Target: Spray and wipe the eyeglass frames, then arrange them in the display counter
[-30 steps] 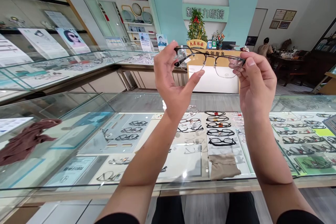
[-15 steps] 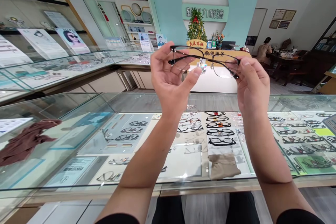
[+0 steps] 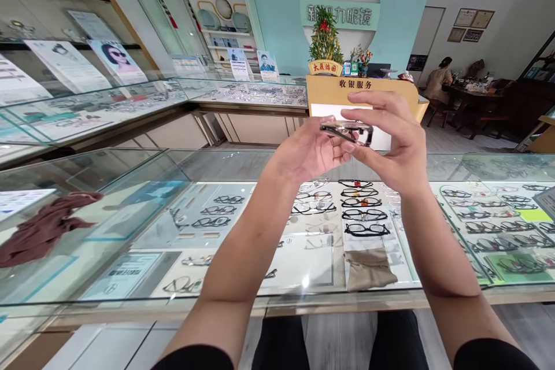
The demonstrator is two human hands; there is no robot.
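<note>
A pair of dark-framed eyeglasses (image 3: 346, 130) is held up above the glass counter, turned nearly edge-on with the temples close to the frame. My right hand (image 3: 392, 141) pinches its right part, thumb below and fingers above. Against the left end of the eyeglasses rests my left hand (image 3: 306, 150), palm turned inward and fingers curled behind; part of its grip is hidden. Beneath my hands, rows of eyeglasses (image 3: 365, 215) lie inside the counter, with a folded brown cloth (image 3: 372, 269) in front of one row.
The glass display counter (image 3: 303, 299) spans the space before me. A dark red cloth (image 3: 47, 228) lies at the left. Beyond stands a yellow-topped service desk (image 3: 316, 85) with a plant (image 3: 324, 40). A person (image 3: 437, 82) sits at a table at the far right.
The eyeglasses have turned from facing me to edge-on, and their temples have come closer to the frame. Both hands have moved lower and nearer each other.
</note>
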